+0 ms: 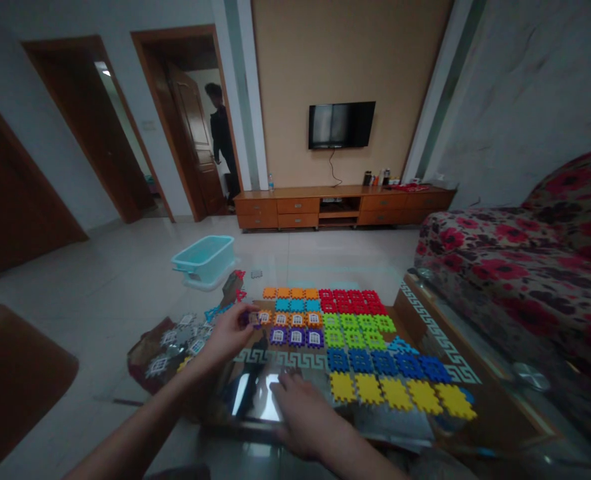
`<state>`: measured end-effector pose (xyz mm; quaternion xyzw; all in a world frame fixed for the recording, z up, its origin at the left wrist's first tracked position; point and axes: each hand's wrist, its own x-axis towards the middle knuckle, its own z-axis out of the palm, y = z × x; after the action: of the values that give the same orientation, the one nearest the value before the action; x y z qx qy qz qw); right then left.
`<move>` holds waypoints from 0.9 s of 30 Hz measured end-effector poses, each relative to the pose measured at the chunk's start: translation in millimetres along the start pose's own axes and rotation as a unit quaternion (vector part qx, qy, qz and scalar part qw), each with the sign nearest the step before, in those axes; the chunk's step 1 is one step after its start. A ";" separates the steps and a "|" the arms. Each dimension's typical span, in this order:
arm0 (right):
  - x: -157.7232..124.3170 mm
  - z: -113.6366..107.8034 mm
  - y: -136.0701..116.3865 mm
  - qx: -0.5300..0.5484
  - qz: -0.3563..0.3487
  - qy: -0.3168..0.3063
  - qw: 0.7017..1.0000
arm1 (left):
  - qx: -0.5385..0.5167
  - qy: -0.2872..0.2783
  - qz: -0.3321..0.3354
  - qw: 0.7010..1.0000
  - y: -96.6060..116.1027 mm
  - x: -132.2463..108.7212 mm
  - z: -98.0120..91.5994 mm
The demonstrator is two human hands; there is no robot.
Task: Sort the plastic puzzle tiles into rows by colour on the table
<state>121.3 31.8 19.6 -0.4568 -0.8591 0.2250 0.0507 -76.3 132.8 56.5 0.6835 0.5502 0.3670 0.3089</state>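
Purple tile, squarish with no clear long axis, is pinched in the fingertips of a person's left hand, just left of orange window tiles on a glass table; a purple row lies nearer the person, rightward. The right hand, farther away, rests loosely, grasping nothing visible.

glossy pale floor | tan wall panel, dark TV | low wooden cabinet | floral sofa right
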 end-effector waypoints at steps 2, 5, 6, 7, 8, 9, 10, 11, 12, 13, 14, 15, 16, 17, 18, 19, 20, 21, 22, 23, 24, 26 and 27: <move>1.1 -12.3 9.1 0.066 -0.005 0.046 0.997 | -0.144 -0.006 -0.024 0.989 7.6 -3.3 15.7; 7.0 -27.7 25.7 0.145 0.030 0.142 0.979 | -0.288 0.000 -0.055 0.956 6.2 -6.9 37.2; 9.9 -30.9 31.5 0.167 0.043 0.170 0.970 | -0.319 0.003 -0.071 0.945 3.6 -8.3 43.7; 13.0 -33.1 37.1 0.190 0.055 0.192 0.961 | -0.347 0.009 -0.091 0.933 0.7 -10.2 49.8; 16.2 -34.2 42.3 0.217 0.073 0.213 0.950 | -0.374 0.016 -0.112 0.920 -1.9 -12.4 55.6; 19.1 -34.5 47.0 0.247 0.092 0.225 0.938 | -0.400 0.025 -0.135 0.906 -3.9 -15.2 61.0; 21.7 -34.2 51.0 0.279 0.110 0.226 0.927 | -0.420 0.033 -0.154 0.894 -5.1 -18.4 65.9; 23.8 -33.6 54.4 0.304 0.123 0.226 0.917 | -0.435 0.037 -0.170 0.883 -5.3 -22.0 70.5; 25.4 -32.8 57.1 0.323 0.128 0.229 0.909 | -0.443 0.037 -0.181 0.877 -4.8 -25.8 74.7; 26.5 -32.0 59.1 0.342 0.128 0.231 0.902 | -0.447 0.033 -0.186 0.874 -3.5 -29.4 78.6; 27.0 -31.5 60.4 0.358 0.126 0.231 0.896 | -0.449 0.027 -0.186 0.873 -1.7 -32.8 82.2; 27.1 -31.3 61.3 0.372 0.122 0.229 0.891 | -0.451 0.018 -0.183 0.873 0.4 -35.6 85.5; 26.9 -31.2 62.0 0.381 0.118 0.228 0.888 | -0.452 0.008 -0.179 0.874 2.8 -37.8 88.5; 26.4 -31.4 62.4 0.385 0.113 0.227 0.887 | -0.452 -0.004 -0.173 0.875 5.3 -39.4 91.2; 25.9 -31.6 62.9 0.384 0.107 0.229 0.888 | -0.451 -0.015 -0.168 0.876 8.0 -40.2 93.5; 25.5 -31.8 63.5 0.378 0.102 0.231 0.891 | -0.449 -0.025 -0.164 0.878 10.7 -40.4 95.4; 25.2 -31.9 64.3 0.368 0.098 0.233 0.895 | -0.447 -0.029 -0.159 0.880 13.3 -40.0 96.8; 25.2 -31.8 65.1 0.360 0.096 0.234 0.898 | -0.445 -0.026 -0.154 0.882 15.7 -39.3 97.7; 25.5 -31.7 66.0 0.360 0.097 0.235 0.898 | -0.442 -0.015 -0.150 0.884 17.9 -38.2 98.2; 25.9 -31.6 66.9 0.370 0.099 0.234 0.894 | -0.439 0.000 -0.145 0.887 19.5 -37.0 98.4; 26.5 -31.7 67.6 0.391 0.101 0.232 0.885 | -0.435 0.016 -0.143 0.889 20.7 -35.6 98.4; 27.6 -32.5 68.2 0.455 0.107 0.220 0.856 | -0.426 0.045 -0.138 0.893 21.4 -33.2 98.5; 27.8 -33.4 68.2 0.487 0.114 0.210 0.840 | -0.421 0.052 -0.135 0.895 21.2 -32.3 98.7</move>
<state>166.9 98.5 16.6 -0.5045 -0.5498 0.5171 0.4194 13.9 95.0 15.5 0.3887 0.4460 0.5544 0.5853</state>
